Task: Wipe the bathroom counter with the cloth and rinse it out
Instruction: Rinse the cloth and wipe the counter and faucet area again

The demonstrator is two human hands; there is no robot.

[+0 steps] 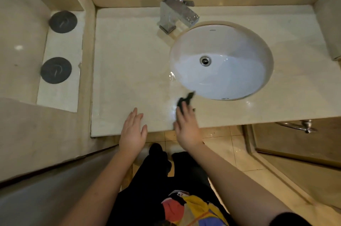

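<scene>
A small dark cloth (186,99) lies on the pale marble counter (129,63) just by the front-left rim of the white oval sink (230,78). My right hand (186,126) lies flat on the cloth with straight fingers, pressing it onto the wet counter; most of the cloth is hidden beneath the fingers. My left hand (133,129) rests flat on the counter's front edge, fingers straight, holding nothing. A film of water glistens on the counter around the cloth.
A square chrome faucet (175,15) stands behind the sink at its left. Two dark round discs (62,21) (56,70) sit on a lower white ledge to the left. A metal towel ring (299,126) hangs under the counter at right.
</scene>
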